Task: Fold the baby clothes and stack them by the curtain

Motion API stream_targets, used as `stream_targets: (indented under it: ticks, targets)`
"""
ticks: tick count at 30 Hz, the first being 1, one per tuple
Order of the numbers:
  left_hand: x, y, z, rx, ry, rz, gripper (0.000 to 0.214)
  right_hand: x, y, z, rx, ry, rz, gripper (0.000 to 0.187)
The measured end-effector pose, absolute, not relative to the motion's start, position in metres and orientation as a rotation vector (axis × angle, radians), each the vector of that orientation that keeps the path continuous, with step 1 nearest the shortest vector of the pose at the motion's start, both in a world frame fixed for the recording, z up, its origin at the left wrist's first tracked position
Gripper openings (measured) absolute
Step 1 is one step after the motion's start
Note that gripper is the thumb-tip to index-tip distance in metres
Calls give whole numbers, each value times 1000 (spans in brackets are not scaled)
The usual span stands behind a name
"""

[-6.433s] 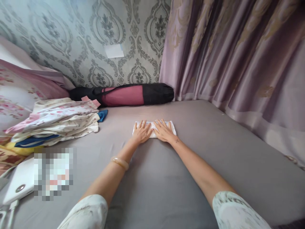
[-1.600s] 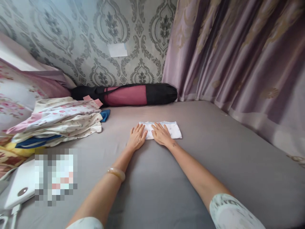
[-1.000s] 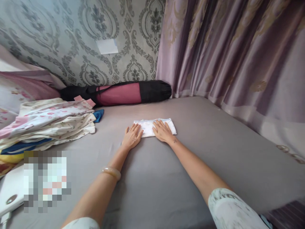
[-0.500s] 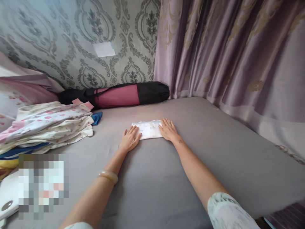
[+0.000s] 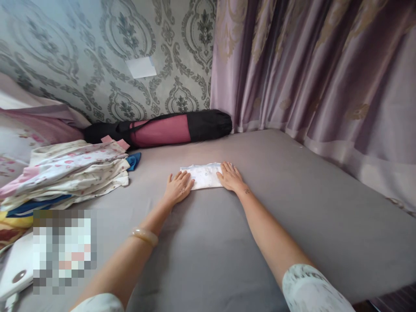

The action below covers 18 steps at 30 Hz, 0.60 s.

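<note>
A folded white cloth (image 5: 205, 177) with a faint print lies flat on the grey bed sheet (image 5: 208, 251), its long side running left to right. On its left end rests my left hand (image 5: 178, 186), palm down with the fingers spread. My right hand (image 5: 231, 177) lies flat over the right end, fingers stretched out. Parts of both ends are hidden under the hands. What kind of garment or cloth it is, I cannot make out.
Patterned clothes (image 5: 78, 169) are piled at the left. Below them lie a white device (image 5: 19, 268) with a cable and a pixelated patch. A black and pink long bag (image 5: 159, 130) lies along the wall. Purple curtains (image 5: 292, 65) hang at the right.
Both hands stay flat on the folded cloth. The view has shifted slightly, so the clothes and the white device appear a little farther right.
</note>
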<state>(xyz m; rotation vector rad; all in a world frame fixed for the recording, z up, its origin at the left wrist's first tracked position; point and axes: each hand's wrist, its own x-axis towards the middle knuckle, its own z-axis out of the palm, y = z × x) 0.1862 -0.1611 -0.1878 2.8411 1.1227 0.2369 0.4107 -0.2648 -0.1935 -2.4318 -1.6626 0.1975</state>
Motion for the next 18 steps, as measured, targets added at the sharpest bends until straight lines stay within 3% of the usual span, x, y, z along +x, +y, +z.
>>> stream_targets:
  ticks: [5,9,18]
  targets:
    - [221,-167,-168,2880,1159,206,48,409,-265,-189,-2418,-1653,149,59]
    - [248,-176,-171,2958,910,217,50,402,-266,-182,-2320,-1728,74,57]
    - [259,-171,-191,2802,957,80,56,401,-263,-188,-2280,-1800,229,58]
